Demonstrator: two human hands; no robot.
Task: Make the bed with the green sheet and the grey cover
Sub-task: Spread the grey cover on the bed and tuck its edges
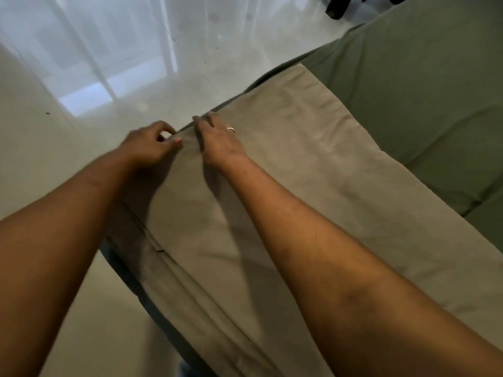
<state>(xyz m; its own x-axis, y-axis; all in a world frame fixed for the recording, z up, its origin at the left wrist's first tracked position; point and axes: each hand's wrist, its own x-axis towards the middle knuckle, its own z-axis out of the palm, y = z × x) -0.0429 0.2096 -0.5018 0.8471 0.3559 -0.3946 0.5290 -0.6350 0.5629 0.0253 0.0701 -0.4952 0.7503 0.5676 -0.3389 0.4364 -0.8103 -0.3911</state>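
The grey cover [285,164] lies folded in a long band along the bed's edge, running from the lower middle up to the centre. Under it and to the right the green sheet [424,85] covers the mattress. My left hand [148,146] has its fingers curled and pinches the cover's edge at the bedside. Just to its right, my right hand [217,140] lies with straight fingers flat on the cover and wears a ring. Both forearms reach in from the bottom of the frame.
A glossy white tiled floor [152,85] stretches left of the bed, with sheer white curtains [89,36] at the far left. Something dark [337,8] stands on the floor at the top right. Several layers of the cover hang over the bedside [168,281].
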